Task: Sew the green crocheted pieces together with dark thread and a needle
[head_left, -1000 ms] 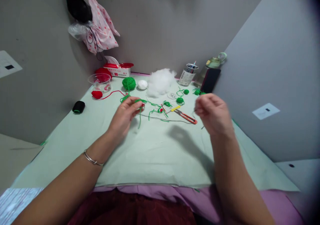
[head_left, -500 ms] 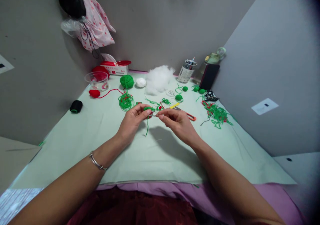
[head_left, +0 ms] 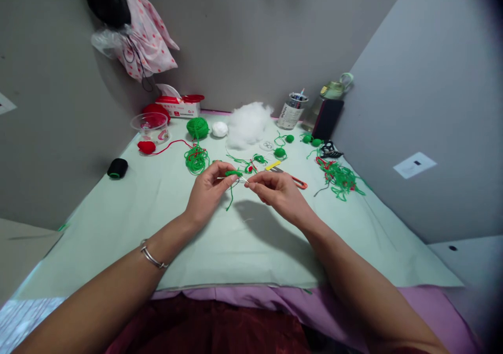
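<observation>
Between the thumb and fingers of my left hand point(head_left: 206, 192) is a small green yarn piece point(head_left: 233, 173), with a loose tail hanging below it. My right hand point(head_left: 280, 190) pinches a thin, light-coloured needle point(head_left: 244, 179) whose far end meets the piece; its exact kind is too small to tell. Just beyond the hands lie green yarn strands with a small red-and-white bit point(head_left: 250, 169). An orange-handled cutter point(head_left: 299, 183) and a yellow strip point(head_left: 273, 165) rest beyond my right fingers.
Behind stand a green yarn ball point(head_left: 197, 128), white stuffing point(head_left: 250, 125), a pen tin point(head_left: 291, 113) and a bottle point(head_left: 333, 89). Tangled green yarn point(head_left: 341, 180) lies right. On the left are a plastic tub point(head_left: 151, 129), red yarn point(head_left: 146, 147) and a black spool point(head_left: 118, 168).
My right hand has tilted the needle slightly, and its shaft now shows more plainly between the hands. The yarn tail has swung a little left. The view has shifted slightly.
</observation>
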Demonstrator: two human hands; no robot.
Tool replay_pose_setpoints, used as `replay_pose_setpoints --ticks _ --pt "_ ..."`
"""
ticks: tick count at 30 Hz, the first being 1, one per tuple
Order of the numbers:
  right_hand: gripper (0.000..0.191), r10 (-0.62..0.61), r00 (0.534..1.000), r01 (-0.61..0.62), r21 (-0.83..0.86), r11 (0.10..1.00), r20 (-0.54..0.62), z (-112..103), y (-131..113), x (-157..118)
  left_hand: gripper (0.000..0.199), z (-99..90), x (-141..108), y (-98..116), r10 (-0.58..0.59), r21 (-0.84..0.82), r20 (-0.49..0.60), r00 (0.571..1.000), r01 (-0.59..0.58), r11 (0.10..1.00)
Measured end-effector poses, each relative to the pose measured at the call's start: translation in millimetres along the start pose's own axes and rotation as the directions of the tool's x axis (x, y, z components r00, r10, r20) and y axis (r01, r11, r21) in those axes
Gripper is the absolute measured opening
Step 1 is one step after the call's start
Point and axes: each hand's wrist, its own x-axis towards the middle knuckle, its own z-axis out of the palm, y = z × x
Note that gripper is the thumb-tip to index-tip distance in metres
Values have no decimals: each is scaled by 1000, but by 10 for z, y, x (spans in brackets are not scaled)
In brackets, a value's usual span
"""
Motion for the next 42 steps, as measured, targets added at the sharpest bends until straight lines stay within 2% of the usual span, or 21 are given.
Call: replay_pose_setpoints --ticks 8,15,23,27,31,37,42 --pt "23 55 998 -57 107 993 22 4 55 17 6 5 -29 31 85 118 -6 996 -84 990" --pt "25 47 998 -55 175 983 46 -1 99 29 12 7 -5 4 -7 38 -13 1000 7 999" --pt "24 44 998 -49 155 987 36 8 84 27 12 2 8 14 -28 12 6 1000 28 1000" --pt "22 70 997 -75 163 984 39 18 112 29 10 0 -1 7 -15 43 25 1000 14 999" --pt "22 96 995 -100 189 977 27 46 134 32 8 18 -28 12 45 87 -2 999 -45 995" --pt "24 99 995 -92 246 965 -15 111 128 39 4 46 -53 13 84 85 -68 994 -78 993" --pt "22 21 998 -7 197 980 -67 153 143 42 4 51 -65 -7 66 36 -49 997 -65 997"
